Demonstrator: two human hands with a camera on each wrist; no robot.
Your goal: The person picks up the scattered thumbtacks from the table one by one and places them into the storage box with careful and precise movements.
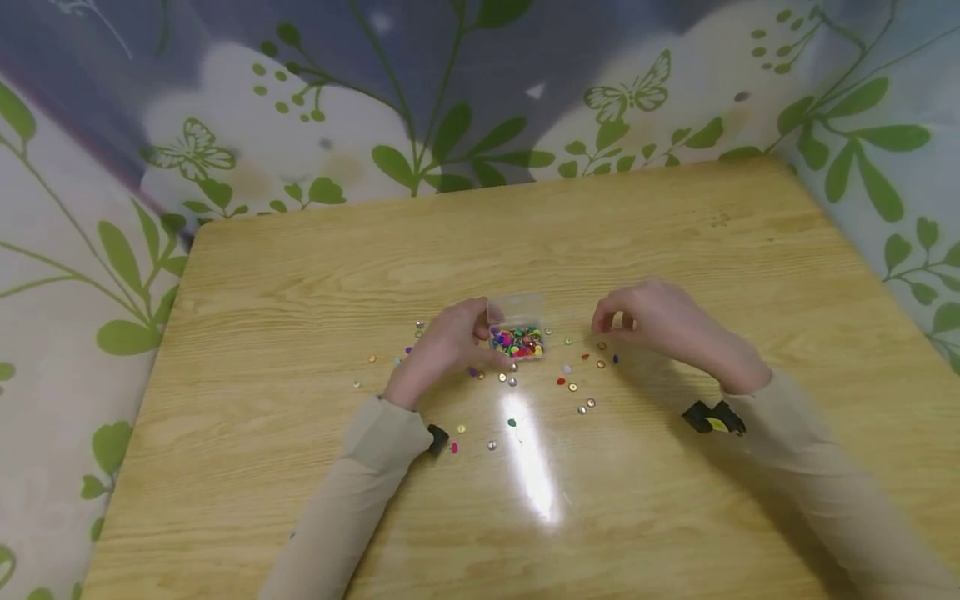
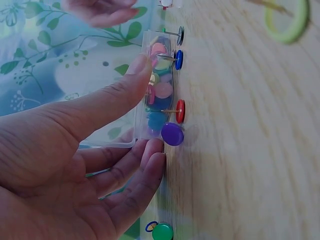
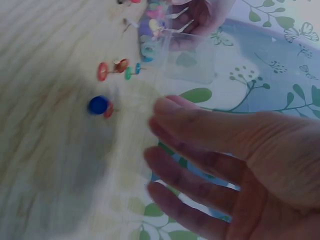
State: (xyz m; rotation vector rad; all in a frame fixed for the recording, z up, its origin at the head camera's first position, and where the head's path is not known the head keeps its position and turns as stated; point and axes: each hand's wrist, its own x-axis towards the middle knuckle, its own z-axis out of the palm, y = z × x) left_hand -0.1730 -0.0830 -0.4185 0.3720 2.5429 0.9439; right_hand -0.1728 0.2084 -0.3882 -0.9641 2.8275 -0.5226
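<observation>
Here, the clear box (image 1: 529, 358) is lying lengthwise left to right on the table (image 1: 300, 267), its raised lid (image 1: 519, 308) pointing away.
The left hand (image 1: 448, 340) is gripping its left end; loose thumbtacks (image 1: 573, 387) are separating it from the right hand (image 1: 663, 321), hovering loosely bent.

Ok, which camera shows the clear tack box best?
The head view: it shows the clear box from above, lid raised, the tacks inside in plain sight. The left wrist view shows its side wall close up, partly covered by the left hand; the right wrist view catches it blurrily near the top edge.
</observation>
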